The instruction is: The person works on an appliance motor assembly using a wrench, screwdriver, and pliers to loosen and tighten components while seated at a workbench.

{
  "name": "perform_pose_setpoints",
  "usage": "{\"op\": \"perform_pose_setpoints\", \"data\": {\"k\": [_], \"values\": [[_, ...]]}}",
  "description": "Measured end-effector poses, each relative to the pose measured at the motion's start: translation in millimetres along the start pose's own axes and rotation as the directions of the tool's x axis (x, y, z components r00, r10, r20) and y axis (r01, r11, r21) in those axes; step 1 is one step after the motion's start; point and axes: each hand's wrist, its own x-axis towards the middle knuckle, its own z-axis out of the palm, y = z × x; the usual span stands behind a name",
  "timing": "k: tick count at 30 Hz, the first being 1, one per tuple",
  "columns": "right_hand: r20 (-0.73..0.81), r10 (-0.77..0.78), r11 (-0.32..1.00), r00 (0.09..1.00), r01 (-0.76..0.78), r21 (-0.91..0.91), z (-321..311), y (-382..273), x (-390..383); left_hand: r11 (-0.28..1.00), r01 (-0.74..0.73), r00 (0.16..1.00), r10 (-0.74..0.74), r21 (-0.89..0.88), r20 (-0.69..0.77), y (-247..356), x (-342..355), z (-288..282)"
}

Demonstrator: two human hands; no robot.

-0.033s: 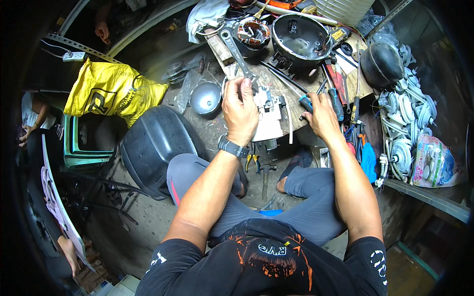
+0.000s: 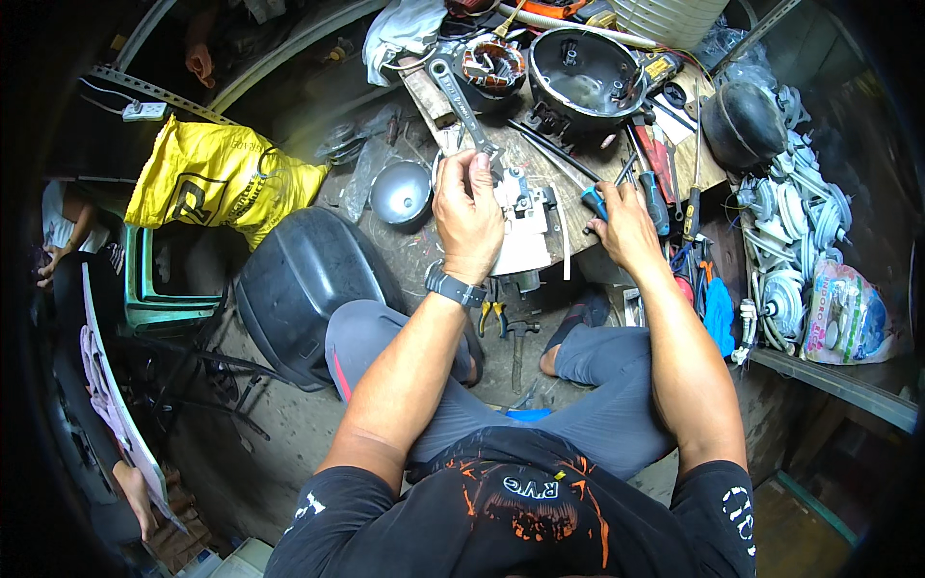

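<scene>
Nothing has shifted since the earlier frame: both hands sit just as they did. Left hand (image 2: 469,217) rests on a white part (image 2: 525,226) lying on the wooden tabletop (image 2: 568,183), its fingers (image 2: 479,166) curled closed over the part's upper edge beside the handle of a large adjustable wrench (image 2: 461,94). Right hand (image 2: 624,223) has its fingers closed around a blue-handled screwdriver (image 2: 594,200), just right of the part. Behind stands a black round housing (image 2: 588,72).

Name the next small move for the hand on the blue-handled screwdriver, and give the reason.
Probably bring the blue-handled screwdriver in the right hand leftward to the white part: the left hand already steadies that part, and the tip sits apart from it.
</scene>
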Motion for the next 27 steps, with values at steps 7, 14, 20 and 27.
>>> {"op": "perform_pose_setpoints", "data": {"k": [7,14,20,27], "values": [[-0.238,-0.135,0.979,0.962,0.166,0.116,-21.1,-20.4,17.4,0.984,-0.178,0.979,0.176,0.01,0.101,20.8,-1.2,-4.8],[0.014,0.021,0.438,1.0,-0.022,0.899,-26.6,-92.2,43.6,0.9,-0.417,0.876,0.362,0.124,0.319,21.2,0.9,-10.0],[0.13,0.188,0.124,0.974,-0.155,0.98,-30.7,-75.4,45.4,0.879,-0.184,0.927,0.007,0.44,0.375,39.4,-54.7,-42.8],[0.143,0.193,-0.075,0.971,-0.131,0.989,-31.7,-68.1,37.7,0.85,-0.259,0.912,0.059,0.459,0.406,26.6,-49.3,-36.4]]}}
